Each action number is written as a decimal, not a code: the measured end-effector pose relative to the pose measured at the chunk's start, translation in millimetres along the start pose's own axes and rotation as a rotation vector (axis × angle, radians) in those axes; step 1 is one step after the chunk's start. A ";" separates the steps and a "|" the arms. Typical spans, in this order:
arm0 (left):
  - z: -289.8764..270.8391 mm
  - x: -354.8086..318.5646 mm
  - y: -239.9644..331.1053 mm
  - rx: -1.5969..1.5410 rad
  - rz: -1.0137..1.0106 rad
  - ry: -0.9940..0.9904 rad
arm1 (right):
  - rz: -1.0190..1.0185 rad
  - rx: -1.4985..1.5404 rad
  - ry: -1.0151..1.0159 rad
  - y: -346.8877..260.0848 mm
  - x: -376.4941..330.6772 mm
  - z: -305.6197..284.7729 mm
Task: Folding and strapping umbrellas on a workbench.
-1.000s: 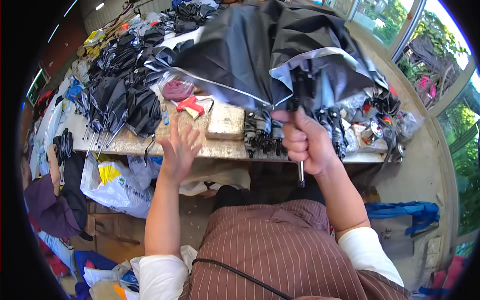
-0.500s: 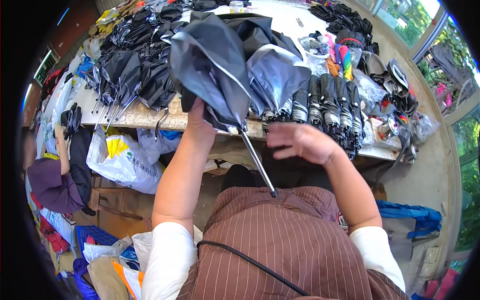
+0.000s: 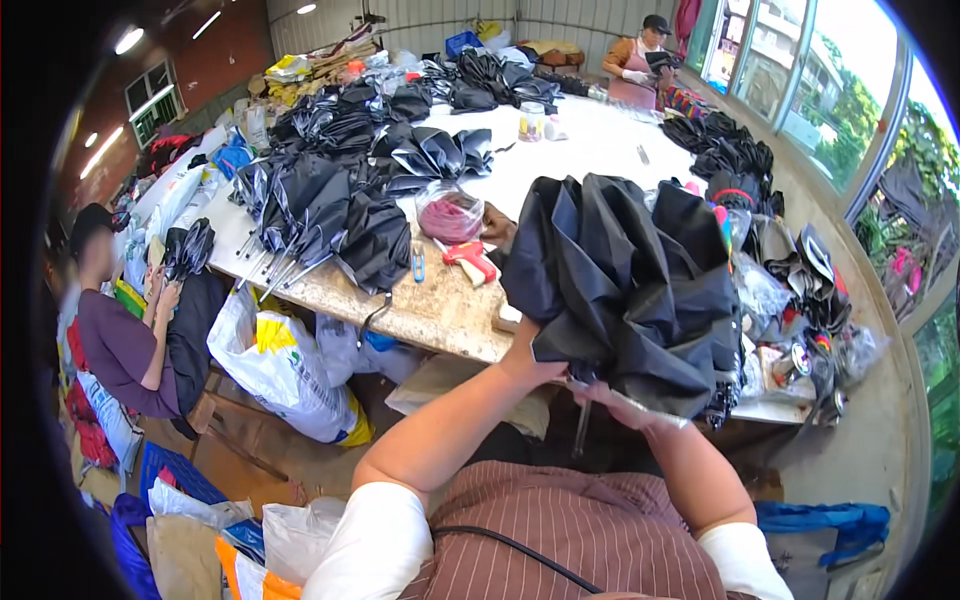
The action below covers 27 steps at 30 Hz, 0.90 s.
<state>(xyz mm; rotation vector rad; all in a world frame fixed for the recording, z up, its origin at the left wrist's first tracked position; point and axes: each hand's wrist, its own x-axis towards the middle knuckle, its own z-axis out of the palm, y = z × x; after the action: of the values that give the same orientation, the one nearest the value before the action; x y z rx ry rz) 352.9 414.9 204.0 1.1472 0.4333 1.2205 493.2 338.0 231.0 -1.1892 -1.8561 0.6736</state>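
Both hands work at a black umbrella [image 3: 625,285] held above the near edge of the counter [image 3: 440,315], toward its right end. Its canopy hangs collapsed in loose, bunched folds, and the metal shaft [image 3: 583,428] points down from under the cloth toward the person's lap.

The left hand [image 3: 530,355] reaches up from below to the canopy's lower left edge; its fingers are tucked in under the cloth, so how far they are closed cannot be told, though they seem to be gripping the fabric. The right hand [image 3: 625,405] sits under the canopy's lower edge, just right of the shaft, with its fingers curled around a fold of cloth or a rib; the cloth hides which.

On the counter just left of the umbrella lie a red tagging gun [image 3: 470,262], a small blue clip [image 3: 417,264] and a clear bag of dark red bits [image 3: 450,215]. Farther left, a heap of folded black umbrellas [image 3: 320,205] covers the left edge, their shafts sticking out over it. More umbrellas in clear sleeves [image 3: 800,290] crowd the right end.

Below the left edge stands a white sack with yellow print [image 3: 285,365]. A seated person in a purple top [image 3: 125,345] is at the far left, and another person [image 3: 640,65] stands at the far end of the counter.
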 end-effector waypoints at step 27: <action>-26.8 -44.8 42.4 0.427 -0.181 -0.358 | 0.657 1.222 0.252 70.8 -102.5 -32.3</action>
<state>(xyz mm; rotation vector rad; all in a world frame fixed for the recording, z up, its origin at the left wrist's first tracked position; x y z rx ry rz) 294.7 383.5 216.0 1.6190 0.5248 0.7600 577.5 274.2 157.6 -0.8977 -0.5172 1.6014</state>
